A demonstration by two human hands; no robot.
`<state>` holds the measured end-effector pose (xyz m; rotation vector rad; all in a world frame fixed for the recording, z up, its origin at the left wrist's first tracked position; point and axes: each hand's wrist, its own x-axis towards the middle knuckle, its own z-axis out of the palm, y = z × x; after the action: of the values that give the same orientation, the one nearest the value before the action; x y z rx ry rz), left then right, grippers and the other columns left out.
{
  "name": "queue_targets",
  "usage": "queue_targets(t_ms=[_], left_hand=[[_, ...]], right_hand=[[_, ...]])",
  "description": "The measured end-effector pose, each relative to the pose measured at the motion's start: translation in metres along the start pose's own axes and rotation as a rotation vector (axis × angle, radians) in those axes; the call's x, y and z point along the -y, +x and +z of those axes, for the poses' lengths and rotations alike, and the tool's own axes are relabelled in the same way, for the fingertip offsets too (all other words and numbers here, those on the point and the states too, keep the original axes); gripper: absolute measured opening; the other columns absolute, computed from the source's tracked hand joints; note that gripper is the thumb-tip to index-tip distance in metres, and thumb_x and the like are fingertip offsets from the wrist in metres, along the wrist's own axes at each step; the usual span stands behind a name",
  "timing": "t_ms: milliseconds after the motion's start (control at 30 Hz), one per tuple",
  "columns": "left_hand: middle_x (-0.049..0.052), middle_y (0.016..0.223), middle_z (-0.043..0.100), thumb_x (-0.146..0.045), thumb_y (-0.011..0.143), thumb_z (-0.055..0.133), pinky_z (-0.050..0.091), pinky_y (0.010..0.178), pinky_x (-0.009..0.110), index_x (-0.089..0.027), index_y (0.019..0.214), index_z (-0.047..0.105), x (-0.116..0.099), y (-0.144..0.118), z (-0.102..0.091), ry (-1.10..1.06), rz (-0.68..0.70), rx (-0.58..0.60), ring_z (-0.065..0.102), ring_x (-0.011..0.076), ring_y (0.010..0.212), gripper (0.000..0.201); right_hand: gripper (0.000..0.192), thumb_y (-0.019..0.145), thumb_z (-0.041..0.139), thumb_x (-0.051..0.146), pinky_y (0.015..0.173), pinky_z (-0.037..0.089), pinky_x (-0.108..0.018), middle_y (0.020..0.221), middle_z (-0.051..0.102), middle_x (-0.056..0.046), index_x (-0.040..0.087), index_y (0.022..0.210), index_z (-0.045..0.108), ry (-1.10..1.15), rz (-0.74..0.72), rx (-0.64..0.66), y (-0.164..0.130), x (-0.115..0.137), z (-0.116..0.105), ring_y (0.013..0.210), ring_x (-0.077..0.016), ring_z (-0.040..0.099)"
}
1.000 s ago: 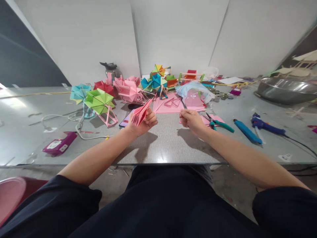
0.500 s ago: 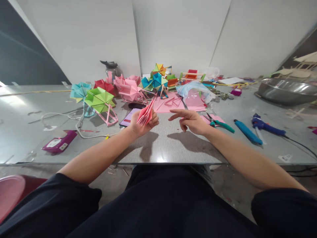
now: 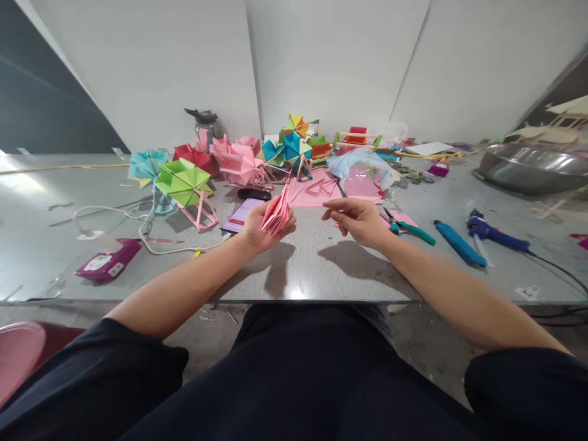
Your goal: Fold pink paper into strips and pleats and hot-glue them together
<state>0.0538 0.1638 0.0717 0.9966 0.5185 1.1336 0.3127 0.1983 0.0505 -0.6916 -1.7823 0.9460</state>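
pink folded paper stack (image 3: pixel 275 214) held fanned and tilted in the left hand (image 3: pixel 260 229), grip closed on it, above the table (image 3: pixel 303 269) near its front edge. right hand (image 3: pixel 361 220) just beside, apart, fingers loosely curled, holding nothing.

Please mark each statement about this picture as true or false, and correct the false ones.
1. The left hand holds a folded pink paper piece. True.
2. The right hand grips the green-handled pliers. False: the pliers lie on the table beside it; the hand holds nothing I can see.
3. A green paper wheel stands left of the left hand. True.
4. The blue glue gun is in the metal bowl. False: it lies on the table.
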Motion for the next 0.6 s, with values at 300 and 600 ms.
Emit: queue_targets(t_ms=[300, 600], left_hand=[[-0.001, 0.058, 0.044, -0.044, 0.101, 0.067, 0.039, 0.054, 0.031, -0.022, 0.064, 0.051, 0.008, 0.006, -0.005, 0.023, 0.005, -0.093, 0.042, 0.0135, 0.052, 0.046], [0.001, 0.068, 0.061, -0.040, 0.093, 0.078, 0.050, 0.059, 0.030, -0.020, 0.077, 0.066, 0.015, 0.010, -0.012, 0.048, 0.029, -0.192, 0.056, 0.0141, 0.060, 0.028]], right_hand=[[0.020, 0.094, 0.079, 0.045, 0.118, 0.051, -0.055, 0.128, 0.080, -0.006, 0.034, 0.109, 0.085, -0.150, -0.238, -0.102, 0.003, 0.005, -0.003, 0.134, -0.0306, 0.067], [0.029, 0.094, 0.077, 0.041, 0.055, 0.055, -0.033, 0.111, 0.079, -0.003, 0.029, 0.119, 0.076, -0.023, -0.107, -0.203, 0.000, -0.002, 0.002, 0.060, -0.0126, 0.064]])
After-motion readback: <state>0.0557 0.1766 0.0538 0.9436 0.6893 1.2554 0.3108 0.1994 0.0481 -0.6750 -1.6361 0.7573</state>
